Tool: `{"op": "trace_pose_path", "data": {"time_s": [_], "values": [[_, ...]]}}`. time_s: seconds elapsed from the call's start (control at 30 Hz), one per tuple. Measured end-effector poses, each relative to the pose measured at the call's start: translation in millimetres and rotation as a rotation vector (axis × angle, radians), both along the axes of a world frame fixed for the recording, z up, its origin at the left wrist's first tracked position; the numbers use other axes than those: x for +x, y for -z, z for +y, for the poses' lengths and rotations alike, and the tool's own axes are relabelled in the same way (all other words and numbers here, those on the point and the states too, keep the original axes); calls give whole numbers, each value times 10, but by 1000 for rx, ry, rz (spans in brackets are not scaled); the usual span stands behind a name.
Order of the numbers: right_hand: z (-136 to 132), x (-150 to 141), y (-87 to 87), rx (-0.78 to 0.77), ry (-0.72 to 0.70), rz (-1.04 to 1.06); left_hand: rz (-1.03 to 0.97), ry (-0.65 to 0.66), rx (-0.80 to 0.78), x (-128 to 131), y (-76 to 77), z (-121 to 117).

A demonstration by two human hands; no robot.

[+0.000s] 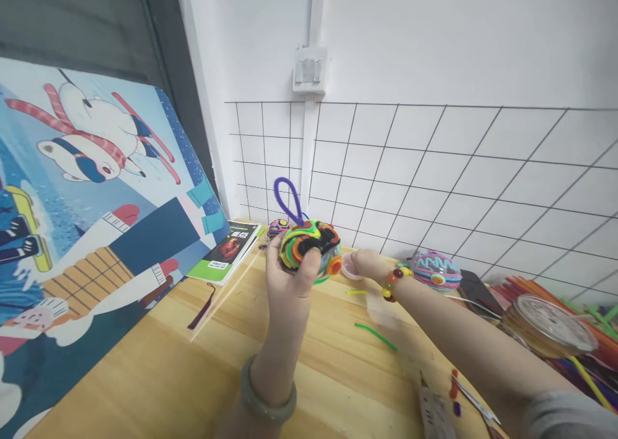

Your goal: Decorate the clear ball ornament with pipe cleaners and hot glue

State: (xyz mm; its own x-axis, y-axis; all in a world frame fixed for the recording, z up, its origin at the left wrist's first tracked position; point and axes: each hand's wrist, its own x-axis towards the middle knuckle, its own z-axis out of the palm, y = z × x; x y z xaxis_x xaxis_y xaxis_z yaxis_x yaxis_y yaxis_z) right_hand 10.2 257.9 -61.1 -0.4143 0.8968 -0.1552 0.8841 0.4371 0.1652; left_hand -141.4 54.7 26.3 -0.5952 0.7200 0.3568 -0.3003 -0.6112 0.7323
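Observation:
In my left hand (297, 275) I hold a round ornament (309, 246) wrapped in colourful pipe cleaners, my thumb pressed on its near side. A purple pipe-cleaner loop (288, 197) sticks up from its top, and an orange button-like piece (334, 268) sits on its right side. My right hand (371, 265) reaches to the back of the table, at a small pinkish round dish (351, 268). Its fingertips are hidden, so I cannot tell whether they grip anything. A second wrapped ornament (434, 271), blue and pink, lies right of that hand.
A green pipe-cleaner piece (376, 337), scissors (476, 400) and a glue gun-like tool (432, 407) lie on the wooden table (338, 374). At right are a tape-like roll (545, 326) and pipe cleaners (526, 291). Booklets (229, 252), a dark tassel (203, 310) and a printed board (120, 233) are left.

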Motion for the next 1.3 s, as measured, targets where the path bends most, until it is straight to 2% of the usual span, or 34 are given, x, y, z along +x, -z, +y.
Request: {"op": "trace_pose_path", "data": {"time_s": [0.2,0.3,0.4,0.53,0.7,0.73,0.77,0.8,0.87,0.97,1.1,1.3], "values": [[-89,45,-109,-75,79,184,50,36,50,48,-23,-84],[-194,131,-268,-109,108,351,38,108,95,73,39,-54],[-411,253,-488,-127,110,566,19,173,167,135,82,-17],[-996,443,-871,-33,11,900,5,206,209,254,41,-49],[-2070,575,-1378,191,-211,1185,151,240,237,394,-27,-231],[-2257,579,-1451,254,-292,1213,188,265,235,425,-26,-270],[-2413,579,-1508,367,-461,1209,221,297,236,459,-20,-305],[-2537,580,-1547,463,-565,1170,248,332,240,495,-10,-336],[-2685,591,-1575,579,-675,1082,278,402,246,566,18,-382],[-2741,648,-1541,603,-653,1019,347,402,203,643,63,-409],[-2762,744,-1497,490,-544,1088,473,296,168,682,112,-401],[-2874,830,-1504,329,-289,1197,476,352,167,739,125,-432]]}}
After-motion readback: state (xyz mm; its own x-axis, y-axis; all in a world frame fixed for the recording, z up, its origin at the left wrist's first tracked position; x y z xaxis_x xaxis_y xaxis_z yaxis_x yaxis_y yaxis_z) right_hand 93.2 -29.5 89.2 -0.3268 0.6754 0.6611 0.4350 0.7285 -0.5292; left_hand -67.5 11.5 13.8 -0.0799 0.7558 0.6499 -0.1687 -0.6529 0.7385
